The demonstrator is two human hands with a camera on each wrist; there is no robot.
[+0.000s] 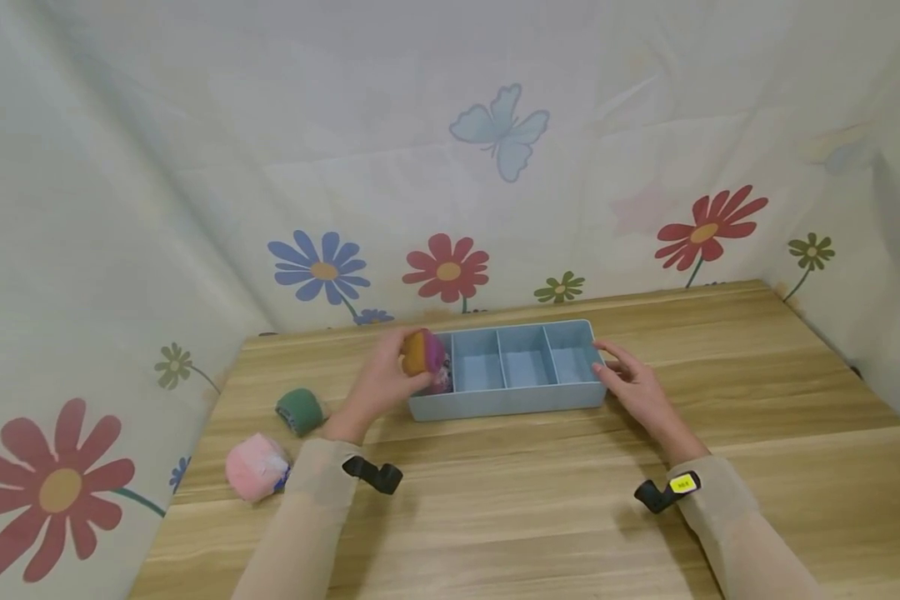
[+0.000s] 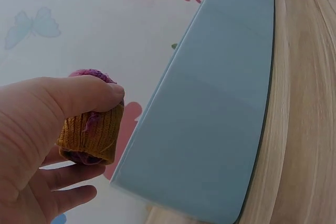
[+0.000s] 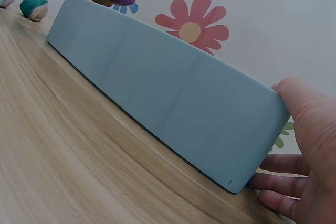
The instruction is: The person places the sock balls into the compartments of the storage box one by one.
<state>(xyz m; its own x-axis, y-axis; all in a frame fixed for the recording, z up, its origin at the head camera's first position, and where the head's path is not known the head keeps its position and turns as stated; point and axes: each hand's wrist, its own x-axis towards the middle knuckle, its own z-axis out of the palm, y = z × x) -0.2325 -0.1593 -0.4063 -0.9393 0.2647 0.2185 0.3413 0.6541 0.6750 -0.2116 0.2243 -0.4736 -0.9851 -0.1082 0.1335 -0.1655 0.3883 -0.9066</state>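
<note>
My left hand pinches a rolled-up sock, mustard with a ribbed cuff and purple parts. It holds the sock above the leftmost compartment of a light blue divided box. In that compartment, partly hidden below the sock, lies a pinkish patterned bundle. The box's other compartments show bare bottoms. At the box's right end my right hand grips the end wall, thumb at the rim and fingers against the outside, as the right wrist view shows.
Left of the box, a green rolled sock and a pink rolled bundle lie on the wooden table. A flower-printed cloth hangs behind the table and along its sides.
</note>
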